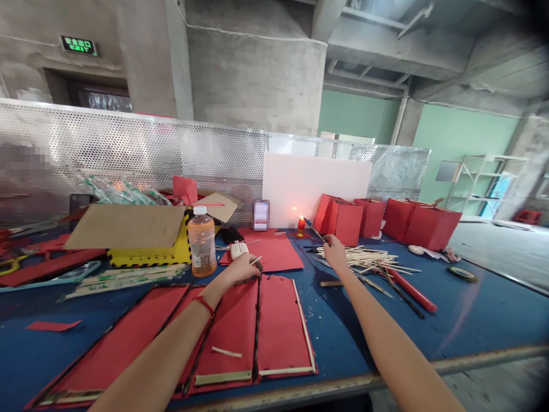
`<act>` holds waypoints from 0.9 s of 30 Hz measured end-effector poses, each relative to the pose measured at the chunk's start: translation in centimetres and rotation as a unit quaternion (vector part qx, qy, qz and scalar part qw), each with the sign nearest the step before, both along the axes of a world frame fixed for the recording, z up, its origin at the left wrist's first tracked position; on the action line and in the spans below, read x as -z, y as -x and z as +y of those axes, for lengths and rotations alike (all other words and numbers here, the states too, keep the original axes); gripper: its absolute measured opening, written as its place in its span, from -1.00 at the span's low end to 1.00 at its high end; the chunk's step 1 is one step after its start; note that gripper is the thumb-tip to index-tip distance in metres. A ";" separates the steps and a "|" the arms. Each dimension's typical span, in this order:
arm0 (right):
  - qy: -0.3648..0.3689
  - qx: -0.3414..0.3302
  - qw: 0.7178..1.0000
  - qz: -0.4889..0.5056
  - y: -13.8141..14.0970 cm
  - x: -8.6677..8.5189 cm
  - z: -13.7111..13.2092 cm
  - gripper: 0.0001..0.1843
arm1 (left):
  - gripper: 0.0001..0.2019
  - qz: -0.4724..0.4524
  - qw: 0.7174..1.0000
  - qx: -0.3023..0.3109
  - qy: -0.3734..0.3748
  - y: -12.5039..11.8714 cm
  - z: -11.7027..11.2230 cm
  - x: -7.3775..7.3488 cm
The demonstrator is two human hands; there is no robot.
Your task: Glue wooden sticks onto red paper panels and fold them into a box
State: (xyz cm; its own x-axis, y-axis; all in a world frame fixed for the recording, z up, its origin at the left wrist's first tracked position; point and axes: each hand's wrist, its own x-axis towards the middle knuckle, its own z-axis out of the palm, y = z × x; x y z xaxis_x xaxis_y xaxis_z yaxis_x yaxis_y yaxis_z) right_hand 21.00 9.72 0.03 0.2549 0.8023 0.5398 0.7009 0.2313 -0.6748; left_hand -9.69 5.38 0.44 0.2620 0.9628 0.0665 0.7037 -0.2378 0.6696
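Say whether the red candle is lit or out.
Lit: a small flame shows atop the red candle, glowing on the white board.

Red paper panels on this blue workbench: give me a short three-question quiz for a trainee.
1. Which arm wears the thin red wristband: left or right?
2. True or false: the clear plastic bottle of orange liquid stands on top of the yellow-and-black striped box.
3. What small burning thing is nearest the tip of the thin stick in the right hand?

Key:
1. Left.
2. False: it stands on the blue workbench, in front of the box.
3. A lit red candle.
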 end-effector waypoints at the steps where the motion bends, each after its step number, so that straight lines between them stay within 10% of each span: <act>1: -0.001 0.002 1.000 -0.002 0.0 0.0 0.0 -0.63 | -0.85 0.000 1.000 0.000 -0.001 0.0 0.0 0.0; 27: -0.012 0.002 1.000 -0.006 -0.1 0.3 0.3 -0.63 | -0.83 -0.009 1.000 -0.010 0.006 0.1 0.2 0.2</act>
State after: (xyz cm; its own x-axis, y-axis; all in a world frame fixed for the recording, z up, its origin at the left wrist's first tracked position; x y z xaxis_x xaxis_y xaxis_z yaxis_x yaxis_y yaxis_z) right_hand 21.06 9.98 -0.32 0.2524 0.7884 0.5610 0.7096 0.2434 -0.6612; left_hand -9.81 5.54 0.26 0.2412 0.9687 0.0592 0.6957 -0.2151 0.6854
